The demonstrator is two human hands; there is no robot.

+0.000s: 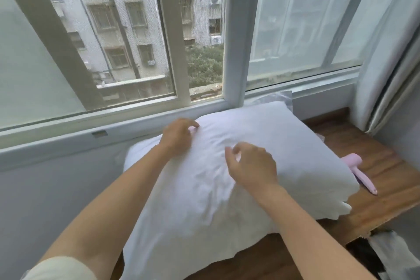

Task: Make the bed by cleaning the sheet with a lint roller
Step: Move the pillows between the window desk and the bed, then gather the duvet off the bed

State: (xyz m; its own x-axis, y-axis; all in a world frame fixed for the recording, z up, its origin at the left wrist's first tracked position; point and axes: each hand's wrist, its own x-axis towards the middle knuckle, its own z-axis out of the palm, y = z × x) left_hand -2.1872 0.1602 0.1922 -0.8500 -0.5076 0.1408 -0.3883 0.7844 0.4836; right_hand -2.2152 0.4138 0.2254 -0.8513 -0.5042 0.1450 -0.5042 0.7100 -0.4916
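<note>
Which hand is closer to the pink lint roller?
The right hand. It hovers over the middle of the white pillow, with the lint roller lying past the pillow's right edge on the wood. The left hand is farther away, at the pillow's far left corner.

1. A white pillow lies on a wooden platform below a window, its far edge close to the sill.
2. The left hand rests on the pillow's upper left part, fingers curled down into the fabric near its far edge.
3. The right hand is over the middle of the pillow, thumb and fingers bent toward each other; whether they pinch cloth cannot be told.
4. A pink lint roller lies on the wood just right of the pillow, its head partly hidden by the pillow's edge, handle pointing toward the camera.
5. A pale curtain hangs at the right.
6. Through the window, a grey building and green shrubs show.
</note>
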